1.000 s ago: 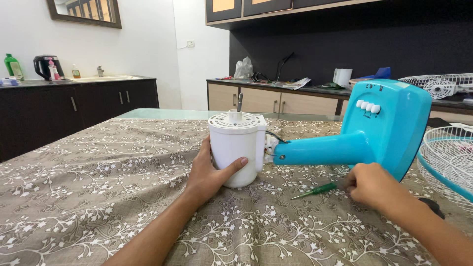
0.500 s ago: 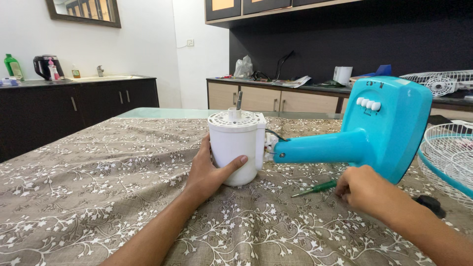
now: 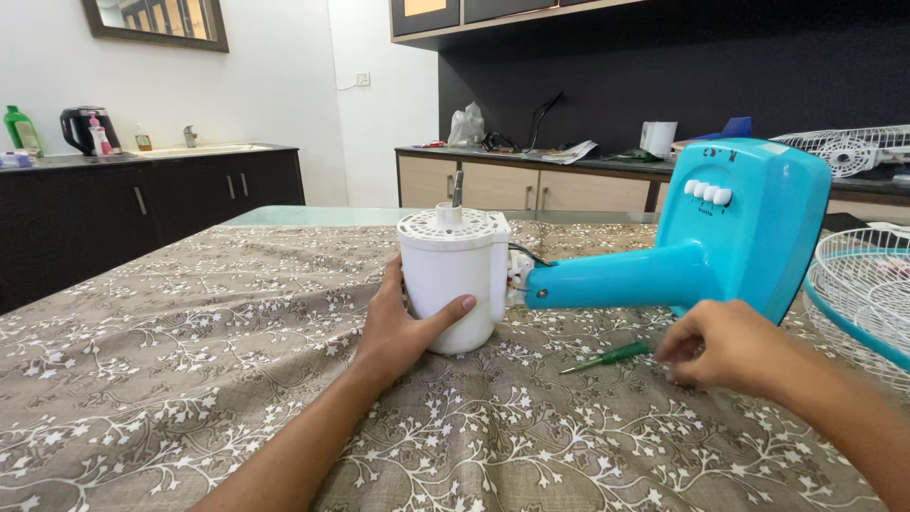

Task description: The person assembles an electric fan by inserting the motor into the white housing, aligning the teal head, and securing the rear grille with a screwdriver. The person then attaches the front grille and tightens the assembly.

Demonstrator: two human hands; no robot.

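Centre of frame: left hand [image 3: 403, 327] wrapped around the white motor housing [image 3: 453, 277], thumb across its front, fingers behind; a firm hold. Housing stands upright on the patterned tablecloth [image 3: 190, 360], metal shaft pointing up from its vented top.

Right of it: the turquoise fan stand [image 3: 701, 251] lies on its side, neck joined to the housing, broad base tipped up at right of frame (white push buttons on its upper face).

Lower right: right hand [image 3: 725, 346] hovers just above the cloth, fingers curled narrow, pinched together; whether they hold anything I cannot tell. Green-handled screwdriver [image 3: 607, 358] lies flat on the cloth just left of the fingertips, not visibly touched.

Right edge: white wire fan guard [image 3: 867, 284] with turquoise rim, close beside the base and the right forearm; tight there.

Open cloth across the whole left half and the foreground. Table's far edge shows bare glass [image 3: 313, 217] in the upper middle.
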